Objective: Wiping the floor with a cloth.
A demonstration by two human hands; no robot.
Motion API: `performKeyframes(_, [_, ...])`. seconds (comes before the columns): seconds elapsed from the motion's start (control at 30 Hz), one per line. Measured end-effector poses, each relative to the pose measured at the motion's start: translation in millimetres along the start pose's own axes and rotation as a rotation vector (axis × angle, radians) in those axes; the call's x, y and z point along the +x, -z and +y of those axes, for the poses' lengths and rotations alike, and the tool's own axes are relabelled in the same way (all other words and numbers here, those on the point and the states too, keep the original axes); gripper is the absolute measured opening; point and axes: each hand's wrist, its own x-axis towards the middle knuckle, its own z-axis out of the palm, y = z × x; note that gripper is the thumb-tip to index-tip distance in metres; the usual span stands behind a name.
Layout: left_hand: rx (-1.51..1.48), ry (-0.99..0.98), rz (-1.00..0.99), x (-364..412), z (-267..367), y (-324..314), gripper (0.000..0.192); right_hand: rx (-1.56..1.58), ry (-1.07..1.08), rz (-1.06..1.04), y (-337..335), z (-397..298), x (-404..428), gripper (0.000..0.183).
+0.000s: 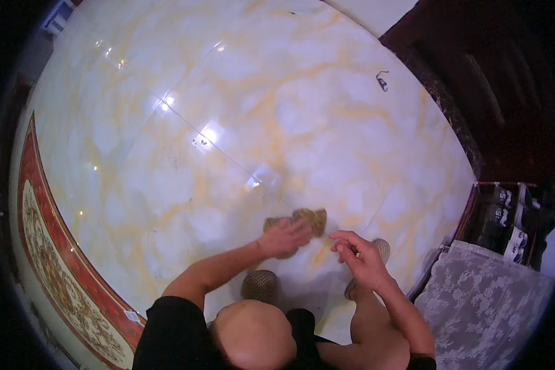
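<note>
A fuzzy yellow-brown bundle lies on or just above the glossy marbled floor in front of me; what it is cannot be told. My left hand is spread over its left part, blurred and palm down, hiding some of it. To the right, my right hand has thumb and index finger bent towards each other, close to the thin end of a strand or stick at the bundle's right side. Whether the fingers pinch it cannot be told.
My shoes stand below the hands. A red patterned rug lies at the left. At the right are a lace-covered surface and a rack of shoes. A small dark object with a cord lies on the floor at upper right.
</note>
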Motion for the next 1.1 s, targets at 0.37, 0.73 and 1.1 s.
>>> performKeyframes(0.37, [0.41,1.019,0.19,-62.8,-252.9,127.8,0.036,0.035,0.043,-0.088,10.4,21.3,31.9,0.024])
performKeyframes(0.73, [-1.06,0.578,0.305,171.4,-79.3,154.4,0.052,1.112,-0.104,0.014,57.1,66.0,90.0,0.047])
performKeyframes(1.1, [-0.978,0.475,0.053,233.1,19.2,118.1,0.062,1.418,0.006,0.531,180.7,209.4,22.0,0.044])
